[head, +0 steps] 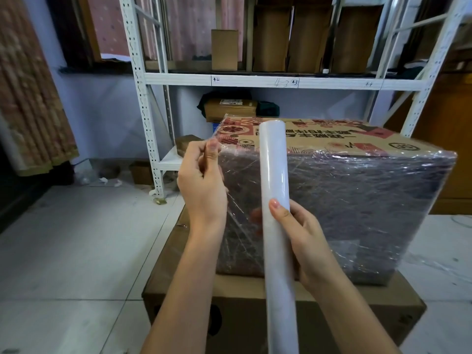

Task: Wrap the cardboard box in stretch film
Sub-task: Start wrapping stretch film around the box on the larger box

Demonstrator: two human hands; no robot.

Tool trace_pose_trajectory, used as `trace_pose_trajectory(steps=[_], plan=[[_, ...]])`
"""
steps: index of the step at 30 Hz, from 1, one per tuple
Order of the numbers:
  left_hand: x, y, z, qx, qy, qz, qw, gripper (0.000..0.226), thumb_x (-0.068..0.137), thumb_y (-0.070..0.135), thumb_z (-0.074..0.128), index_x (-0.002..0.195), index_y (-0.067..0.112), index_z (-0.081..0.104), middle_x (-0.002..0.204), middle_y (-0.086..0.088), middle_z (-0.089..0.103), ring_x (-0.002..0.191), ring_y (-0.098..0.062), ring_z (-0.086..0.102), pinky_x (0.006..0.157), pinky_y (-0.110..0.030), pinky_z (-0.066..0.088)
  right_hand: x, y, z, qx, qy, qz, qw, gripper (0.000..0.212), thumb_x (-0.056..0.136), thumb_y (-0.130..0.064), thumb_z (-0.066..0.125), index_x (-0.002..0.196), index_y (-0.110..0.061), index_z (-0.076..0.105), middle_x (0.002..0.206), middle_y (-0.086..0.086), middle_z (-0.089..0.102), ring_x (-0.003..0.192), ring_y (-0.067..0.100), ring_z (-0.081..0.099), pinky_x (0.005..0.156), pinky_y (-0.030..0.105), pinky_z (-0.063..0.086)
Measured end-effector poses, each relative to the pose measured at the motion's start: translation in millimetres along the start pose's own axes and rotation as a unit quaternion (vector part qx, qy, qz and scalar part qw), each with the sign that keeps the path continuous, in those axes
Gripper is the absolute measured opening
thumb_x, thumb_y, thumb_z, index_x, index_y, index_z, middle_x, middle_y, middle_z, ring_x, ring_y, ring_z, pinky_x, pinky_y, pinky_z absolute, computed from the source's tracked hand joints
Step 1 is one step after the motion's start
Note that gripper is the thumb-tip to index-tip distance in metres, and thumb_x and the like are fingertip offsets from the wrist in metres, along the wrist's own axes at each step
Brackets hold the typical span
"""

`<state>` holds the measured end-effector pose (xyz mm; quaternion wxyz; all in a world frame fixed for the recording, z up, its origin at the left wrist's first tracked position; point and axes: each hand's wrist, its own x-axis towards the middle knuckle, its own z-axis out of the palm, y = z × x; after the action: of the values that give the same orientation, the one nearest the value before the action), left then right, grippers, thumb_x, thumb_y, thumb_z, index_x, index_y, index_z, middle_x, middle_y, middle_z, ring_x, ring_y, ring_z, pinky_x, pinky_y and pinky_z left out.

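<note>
Wrapping step: film being led across the near face of the cardboard box (pixel 339 200), judged mid-task, since that face is already under several layers while the printed top shows bare.
Key relation: the box lies directly beyond both hands; the film roll (pixel 277 213) stands between them and it, close against the near face.
Roll axis: long axis near upright, top leaning slightly away from the person, lower end running out of the bottom of the view.
Right hand (pixel 304 241): fingers curled round the roll's middle from its right side, thumb laid up the front.
Left hand (pixel 204 180): left of the roll, at the box's upper left corner; thumb and fingers pinch a loose film edge (pixel 222 150).
Nearer hand: the left is at the corner the film must turn; the right carries the roll.
Next move, judged: roll must travel sideways along the face, kept parallel to the corner edge.
Support: the box sits on a lower brown carton (pixel 245 312), shut, contents unseen.
Behind: shelf rack (pixel 255 79) carrying upright cartons (pixel 224 49); contents cannot be told.
</note>
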<state>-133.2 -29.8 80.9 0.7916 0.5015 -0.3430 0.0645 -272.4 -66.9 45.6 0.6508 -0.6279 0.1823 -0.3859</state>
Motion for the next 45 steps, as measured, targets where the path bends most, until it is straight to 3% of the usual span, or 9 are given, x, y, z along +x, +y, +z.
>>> trace_pose_trajectory(steps=[3,6,8,10,16,21,27,34,45], plan=[[-3.0,-0.2,0.9,-0.025,-0.055,-0.194,0.979,0.035,0.096,0.045,0.047,0.077,0.018,0.06,0.049,0.012,0.051,0.042,-0.003,0.046,0.04,-0.017,0.037,0.3,-1.6,0.8,0.029,0.011,0.04,0.999,0.04,0.073,-0.05,0.061,0.08,-0.012,0.069,0.076,0.003,0.07,0.062,0.012,0.061,0.05,0.022,0.05],[-4.3,1.2,-4.3,-0.14,-0.239,-0.343,0.898,0.064,0.084,0.069,0.043,0.086,0.01,0.067,0.069,-0.002,0.064,0.059,-0.013,0.06,0.052,-0.024,0.05,3.0,-5.6,0.0,0.08,0.005,0.068,0.994,0.036,0.072,-0.053,0.061,0.072,-0.019,0.074,0.075,0.006,0.066,0.059,0.015,0.059,0.051,0.027,0.053],[-5.4,1.4,-9.2,-0.184,-0.315,-0.352,0.862,0.073,0.068,0.073,0.059,0.096,0.007,0.065,0.078,-0.006,0.067,0.067,-0.017,0.064,0.06,-0.028,0.053,4.4,-7.1,-1.0,0.109,0.01,0.069,0.992,0.034,0.07,-0.053,0.063,0.074,-0.021,0.075,0.074,0.006,0.065,0.06,0.015,0.06,0.053,0.028,0.053],[-5.8,-0.6,-11.9,-0.168,-0.347,-0.34,0.858,0.061,0.063,0.057,0.074,0.098,0.008,0.065,0.078,-0.004,0.069,0.07,-0.015,0.065,0.063,-0.026,0.054,5.0,-8.2,-1.5,0.118,0.002,0.053,0.992,0.033,0.071,-0.051,0.061,0.076,-0.023,0.077,0.073,0.002,0.068,0.062,0.012,0.061,0.057,0.026,0.054],[-22.4,-13.7,-35.5,-0.091,-0.451,-0.314,0.831,0.045,0.062,0.026,0.083,0.103,0.014,0.068,0.098,-0.008,0.07,0.094,-0.025,0.067,0.081,-0.037,0.054,8.7,-17.2,-2.7,0.219,0.003,0.072,0.973,0.039,0.075,-0.046,0.058,0.083,-0.01,0.069,0.067,0.004,0.064,0.054,0.014,0.06,0.049,0.026,0.053],[-50.0,-17.4,-31.5,-0.081,-0.475,-0.317,0.817,0.022,0.065,0.02,0.084,0.082,0.027,0.073,0.092,0.001,0.07,0.093,-0.015,0.067,0.075,-0.028,0.055,13.8,-15.2,-7.8,0.232,0.016,0.061,0.971,0.039,0.084,-0.039,0.053,0.1,-0.005,0.059,0.072,0.003,0.063,0.063,0.012,0.058,0.048,0.025,0.052],[-56.8,-23.4,-28.1,-0.157,-0.456,-0.367,0.796,0.017,0.079,0.016,0.067,0.095,0.013,0.072,0.095,-0.008,0.069,0.09,-0.019,0.067,0.076,-0.031,0.056,21.2,-10.9,-17.7,0.264,0.0,0.054,0.963,0.043,0.083,-0.045,0.054,0.1,-0.006,0.062,0.077,0.003,0.064,0.067,0.012,0.058,0.057,0.022,0.052],[-65.0,-32.9,-24.2,-0.196,-0.426,-0.39,0.792,0.006,0.076,0.013,0.069,0.082,0.015,0.071,0.083,-0.006,0.068,0.076,-0.015,0.066,0.067,-0.029,0.058,25.8,-3.7,-19.8,0.276,-0.007,0.034,0.961,0.037,0.089,-0.042,0.052,0.1,-0.008,0.062,0.08,0.002,0.066,0.068,0.012,0.059,0.059,0.022,0.053],[-70.0,-33.6,-24.5,-0.239,-0.463,-0.364,0.772,0.017,0.075,0.035,0.075,0.086,0.022,0.07,0.088,0.003,0.068,0.084,-0.009,0.066,0.072,-0.025,0.054,23.8,-7.7,-19.1,0.303,-0.067,0.01,0.951,0.035,0.09,-0.042,0.051,0.091,-0.01,0.067,0.078,0.001,0.062,0.065,0.011,0.057,0.061,0.023,0.052]])
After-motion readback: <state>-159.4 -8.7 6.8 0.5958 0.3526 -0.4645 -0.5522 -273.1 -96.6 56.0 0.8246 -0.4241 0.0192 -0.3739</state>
